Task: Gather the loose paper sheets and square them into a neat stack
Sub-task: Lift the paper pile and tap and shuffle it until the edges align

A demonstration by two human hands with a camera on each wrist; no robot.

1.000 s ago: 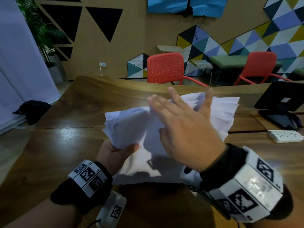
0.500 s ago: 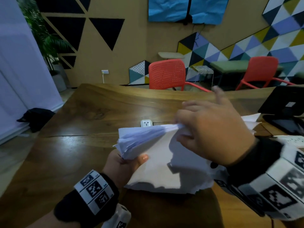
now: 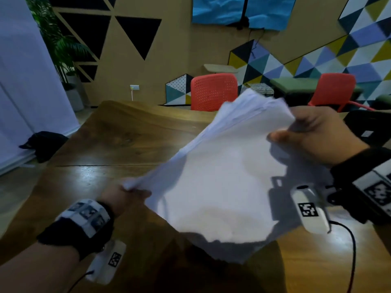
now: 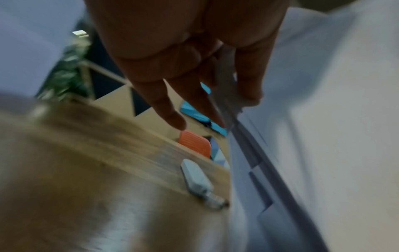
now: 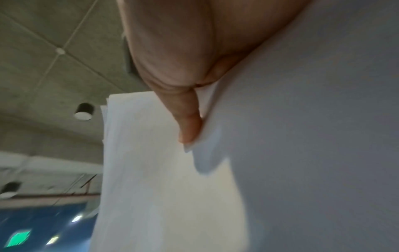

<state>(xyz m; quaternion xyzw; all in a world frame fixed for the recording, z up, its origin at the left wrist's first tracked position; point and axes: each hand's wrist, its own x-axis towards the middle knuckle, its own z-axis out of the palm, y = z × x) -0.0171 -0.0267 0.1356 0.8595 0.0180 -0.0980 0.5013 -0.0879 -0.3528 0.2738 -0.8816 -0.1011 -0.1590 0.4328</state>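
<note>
The left hand (image 3: 121, 196) pinches the sheets' (image 3: 222, 178) corner at 8 o'clock; the right hand (image 3: 317, 137) grips their edge at 2 o'clock, thumb on top. The sheets hang tilted above the table (image 3: 118, 142), edges uneven. Two red chairs (image 3: 213, 92) stand at 12.

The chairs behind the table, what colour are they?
The chairs are red-orange, with small perforations in the back; the head view shows them best.

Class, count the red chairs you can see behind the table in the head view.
2: one chair behind the table's far edge at centre, another farther right. More may be hidden behind the papers.
</note>
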